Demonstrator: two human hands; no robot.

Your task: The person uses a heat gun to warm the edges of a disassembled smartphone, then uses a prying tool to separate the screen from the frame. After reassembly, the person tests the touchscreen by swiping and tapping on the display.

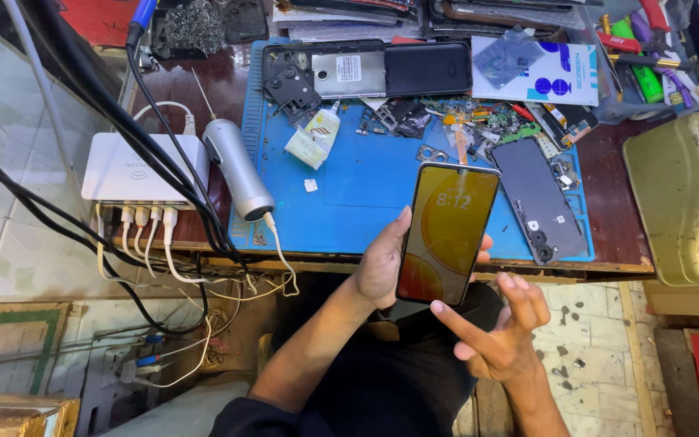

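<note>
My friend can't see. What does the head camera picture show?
A left hand holds a lit phone while the right hand pokes a finger at its bottom edge. Behind, a blue mat holds phone parts.

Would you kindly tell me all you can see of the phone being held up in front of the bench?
The phone is a slim, black-edged slab with a glossy screen that is lit, showing an orange-yellow wallpaper with pale digits near the top. It stands nearly upright, tilted slightly right, above the blue mat's front edge. The left hand grips its left edge from behind, fingertips showing on the right edge. The right hand points its index finger at the bottom corner, about touching.
</note>
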